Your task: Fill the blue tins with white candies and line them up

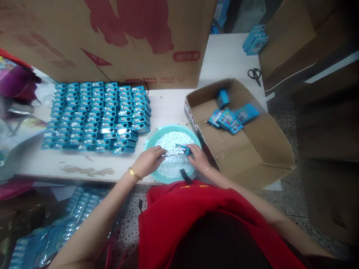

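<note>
A round turquoise basin (149, 141) full of small white pellets (171, 140) sits at the table's front edge. My right hand (198, 160) is closed on a small blue box (185, 150), tilted over the pellets. At the basin's left side my left hand (148, 161) has its fingers pinched together just above the pellets. What lies in that pinch, if anything, is too blurred to name. Left of the basin, many similar blue boxes (97, 116) stand in close rows, some with white pellets showing at their tops.
To the right, an open cardboard box (232, 149) holds several blue packets (228, 120). Behind the rows rises a large carton (134, 48). Black scissors (254, 76) and a stack of blue packs (255, 40) lie at the far right. Plastic-wrapped blue packs (53, 235) are below the table at left.
</note>
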A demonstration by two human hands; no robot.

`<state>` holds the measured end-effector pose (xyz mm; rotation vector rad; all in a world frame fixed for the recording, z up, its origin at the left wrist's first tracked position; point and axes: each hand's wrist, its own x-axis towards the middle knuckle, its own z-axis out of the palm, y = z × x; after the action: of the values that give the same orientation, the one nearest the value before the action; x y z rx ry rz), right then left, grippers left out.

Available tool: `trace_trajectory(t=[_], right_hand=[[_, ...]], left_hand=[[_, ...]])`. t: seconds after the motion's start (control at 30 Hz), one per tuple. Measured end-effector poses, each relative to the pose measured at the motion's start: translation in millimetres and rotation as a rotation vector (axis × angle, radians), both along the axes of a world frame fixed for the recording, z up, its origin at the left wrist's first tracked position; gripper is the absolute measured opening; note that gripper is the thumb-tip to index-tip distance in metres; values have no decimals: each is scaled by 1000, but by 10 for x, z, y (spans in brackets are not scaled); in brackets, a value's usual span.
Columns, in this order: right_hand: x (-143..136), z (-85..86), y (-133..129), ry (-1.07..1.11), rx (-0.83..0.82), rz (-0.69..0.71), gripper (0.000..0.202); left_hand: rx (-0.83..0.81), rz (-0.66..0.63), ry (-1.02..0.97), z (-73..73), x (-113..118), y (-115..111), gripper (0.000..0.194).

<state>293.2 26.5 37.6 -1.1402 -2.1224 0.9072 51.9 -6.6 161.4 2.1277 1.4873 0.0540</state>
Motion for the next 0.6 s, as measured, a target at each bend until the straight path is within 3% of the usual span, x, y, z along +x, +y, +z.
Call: trace_trajectory(t=[0.13,0.23,0.3,0.37,0.47,0.53,0.6], right_hand=[[-40,-21,-54,20,6,44,45],[-52,-64,-74,64,-11,13,46],[-57,-77,-80,97,-23,3,46],[-77,-64,-92,127,-28,14,44],[-147,-3,-114,144,-30,40,40],[-173,56,-70,135,-31,81,37],[-103,131,94,120,2,147,38]], left_hand=[[38,-115,367,356,378,78,19],[93,-142,419,546,453,70,22],[137,-129,369,568,376,70,21],[169,-100,254,464,264,104,30],[159,-81,58,139,174,213,51],[105,-101,-18,-61,175,282,37],[54,-105,-49,-154,161,325,22]])
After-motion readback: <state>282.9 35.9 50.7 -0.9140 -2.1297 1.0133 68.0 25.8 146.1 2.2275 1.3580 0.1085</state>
